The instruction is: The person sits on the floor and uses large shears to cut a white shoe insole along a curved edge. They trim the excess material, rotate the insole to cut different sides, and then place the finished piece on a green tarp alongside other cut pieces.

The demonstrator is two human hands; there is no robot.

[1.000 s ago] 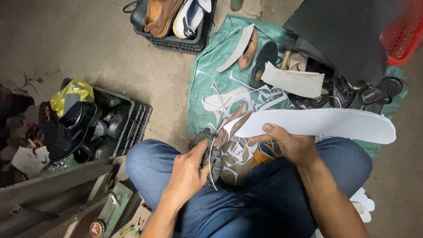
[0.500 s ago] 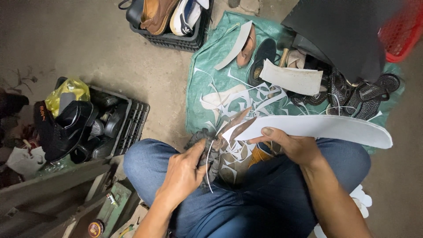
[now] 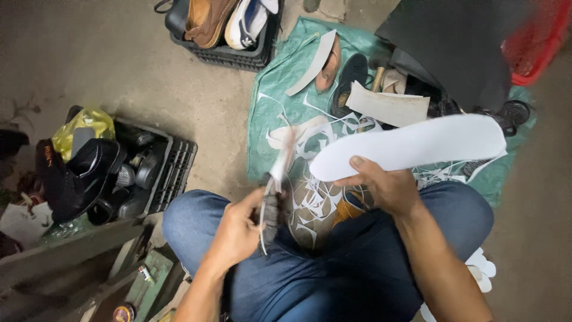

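Note:
My right hand (image 3: 384,189) grips one end of a long white insole (image 3: 417,146), held flat above my knees. My left hand (image 3: 238,229) is closed on dark scissors (image 3: 271,206), whose blades point up toward the insole's near tip and look blurred. A thin white strip curls down from the scissors. White offcuts (image 3: 310,206) lie on my lap and on the green sheet (image 3: 268,89) in front of me.
A black crate (image 3: 173,170) of dark shoes and a yellow bag stands at the left. Another crate (image 3: 226,53) with brown and white shoes sits at the top. Sandals, sole pieces, a black sheet (image 3: 453,48) and a red basket (image 3: 536,42) lie at the right.
The insole has swung slightly so its far end sits higher and closer. The scissors have moved up along the insole's tip, and the cut strip now hangs from them.

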